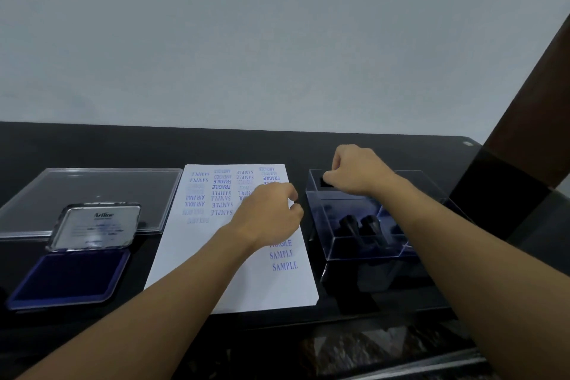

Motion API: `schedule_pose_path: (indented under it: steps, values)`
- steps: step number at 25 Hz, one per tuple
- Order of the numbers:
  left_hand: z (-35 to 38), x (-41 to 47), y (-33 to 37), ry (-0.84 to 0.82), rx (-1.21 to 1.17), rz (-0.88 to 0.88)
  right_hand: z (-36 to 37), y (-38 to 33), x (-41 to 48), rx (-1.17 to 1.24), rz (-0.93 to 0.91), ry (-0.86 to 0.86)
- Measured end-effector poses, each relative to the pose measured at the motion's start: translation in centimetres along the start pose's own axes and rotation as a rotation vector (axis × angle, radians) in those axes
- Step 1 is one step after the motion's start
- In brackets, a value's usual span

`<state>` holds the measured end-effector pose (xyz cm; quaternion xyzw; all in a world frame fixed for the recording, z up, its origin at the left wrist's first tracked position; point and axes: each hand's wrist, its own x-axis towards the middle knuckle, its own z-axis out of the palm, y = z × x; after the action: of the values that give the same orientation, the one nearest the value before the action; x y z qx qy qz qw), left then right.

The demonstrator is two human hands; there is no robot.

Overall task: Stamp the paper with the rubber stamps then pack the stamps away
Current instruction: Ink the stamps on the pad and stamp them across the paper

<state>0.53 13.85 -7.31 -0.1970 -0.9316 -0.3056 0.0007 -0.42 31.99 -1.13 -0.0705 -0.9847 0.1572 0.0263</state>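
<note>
Fingers [331,177] of right hand [354,168] curled, pinching a black stamp [324,183] inside clear box [364,246], far-left corner.
Left hand [268,216] curled over stamped paper [197,256], grip can't tell; two more stamps [350,227] lie in box; ink pad [68,279] open at left.

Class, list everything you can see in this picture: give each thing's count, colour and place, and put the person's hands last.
table: one, black, under everything.
wall: one, grey, behind the table.
paper: one sheet, white with blue stamp prints, mid-table.
ink pad: one, blue, lid raised, near left.
clear lid: one, transparent, flat behind the ink pad.
clear box: one, transparent, right of the paper.
lying stamps: two visible, black, inside the clear box.
held stamp: one, black, at the box's far left corner.
left hand: over the paper's right edge, fingers curled; contents unclear.
right hand: above the box, fingers gripping the held stamp.
</note>
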Motion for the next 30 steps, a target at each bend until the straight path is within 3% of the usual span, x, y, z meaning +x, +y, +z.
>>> schedule_pose_path:
  steps: [8, 18, 25, 30]
  values:
    - [0.7, 0.6, -0.5, -0.007, 0.056, -0.001, 2.9, 0.8, 1.2, 0.091, 0.034, -0.026]
    - [-0.2, -1.1, 2.2, 0.058, -0.079, 0.065, -1.5, 1.8, -2.3, 0.123, -0.024, 0.054]
    - [0.7, -3.6, 3.3, 0.007, -0.096, 0.094, -0.5, 2.1, -5.5, -0.11, -0.082, -0.217]
    - [1.2, -4.7, 3.1, 0.018, -0.03, 0.08, 0.4, 2.0, -5.8, -0.207, -0.095, -0.275]
